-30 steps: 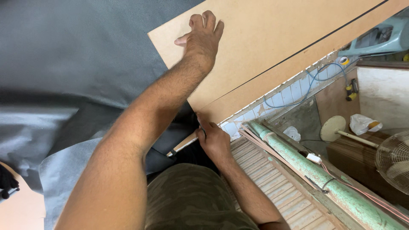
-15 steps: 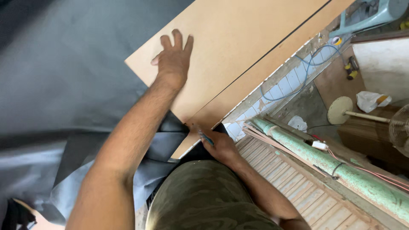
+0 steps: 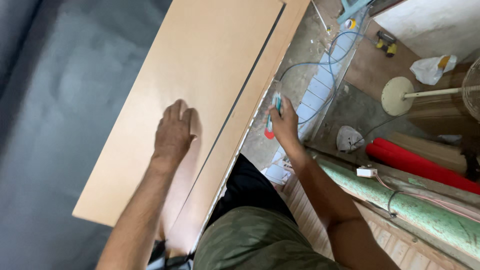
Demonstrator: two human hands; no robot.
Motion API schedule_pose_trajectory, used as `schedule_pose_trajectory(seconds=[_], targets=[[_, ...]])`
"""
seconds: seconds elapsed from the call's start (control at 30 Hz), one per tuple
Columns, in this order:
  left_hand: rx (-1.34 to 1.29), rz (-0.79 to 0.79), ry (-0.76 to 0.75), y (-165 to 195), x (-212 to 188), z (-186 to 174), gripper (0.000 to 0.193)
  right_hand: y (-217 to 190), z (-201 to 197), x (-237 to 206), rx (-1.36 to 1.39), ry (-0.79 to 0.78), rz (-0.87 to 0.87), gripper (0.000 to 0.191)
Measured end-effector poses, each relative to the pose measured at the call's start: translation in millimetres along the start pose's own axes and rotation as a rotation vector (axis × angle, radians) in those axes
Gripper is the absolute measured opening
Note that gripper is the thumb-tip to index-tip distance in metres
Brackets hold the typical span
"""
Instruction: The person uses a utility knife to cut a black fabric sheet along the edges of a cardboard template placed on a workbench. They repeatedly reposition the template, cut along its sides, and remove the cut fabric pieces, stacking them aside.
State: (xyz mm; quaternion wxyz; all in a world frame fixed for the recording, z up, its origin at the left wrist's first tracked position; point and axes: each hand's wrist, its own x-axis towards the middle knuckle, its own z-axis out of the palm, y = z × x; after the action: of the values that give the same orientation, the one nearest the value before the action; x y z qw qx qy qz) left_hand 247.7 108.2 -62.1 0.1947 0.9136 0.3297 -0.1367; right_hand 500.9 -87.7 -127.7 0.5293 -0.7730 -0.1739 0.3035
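- Our left hand (image 3: 173, 134) lies flat, palm down, on the tan board (image 3: 200, 80), its fingers (image 3: 176, 111) stretched out and close together, gripping nothing.
- Our right hand (image 3: 284, 122) is closed around a slim teal-handled tool (image 3: 274, 107); the handle runs down through the fist and a red bit shows just below the hand. We cannot tell what kind of tool it is.
- That hand hangs just off the right edge of the narrow board strip (image 3: 235, 145), near it but not plainly touching.
- The tan board is wide and long, and runs slantwise from the lower left to the top of the head view. A thin dark gap parts it from the narrow strip of the same colour along its right side.
- Both boards rest on a table covered with grey cloth (image 3: 60, 125), which fills the left side of the view.
- Beneath the right hand, the floor shows a patch of pale tiles (image 3: 320, 85) with a blue cable (image 3: 320, 62) looped across them.
- To the right of our forearm lies a long green pipe (image 3: 400, 210), with a small white plug block (image 3: 366, 172) and a thin cord resting on it.
- Just beyond the pipe lies a red roll (image 3: 420, 160), and near its end a crumpled grey bag (image 3: 348, 138).
- Farther off, at the upper right, stand the round cream base of a fan (image 3: 395, 96), a white plastic bag (image 3: 431, 69) and a small yellow and black tool (image 3: 386, 44).
- Our dark shorts and green camouflage shirt (image 3: 250, 240) fill the bottom of the view.
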Motion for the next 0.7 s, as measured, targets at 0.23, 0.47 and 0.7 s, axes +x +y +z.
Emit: schedule_pose_trajectory(seconds=[0.23,0.47,0.7], targets=[[0.498,0.186,-0.150,83,153,-37,0.093,-74,2,194,-0.355,0.283,-0.212,0.051],[0.696,0.191,-0.301,108,173,-63,0.104,-82,5,256,-0.527,0.233,-0.002,0.057],[0.759,0.208,-0.327,112,184,-66,0.106,-90,13,252,-0.546,0.200,0.008,0.062]])
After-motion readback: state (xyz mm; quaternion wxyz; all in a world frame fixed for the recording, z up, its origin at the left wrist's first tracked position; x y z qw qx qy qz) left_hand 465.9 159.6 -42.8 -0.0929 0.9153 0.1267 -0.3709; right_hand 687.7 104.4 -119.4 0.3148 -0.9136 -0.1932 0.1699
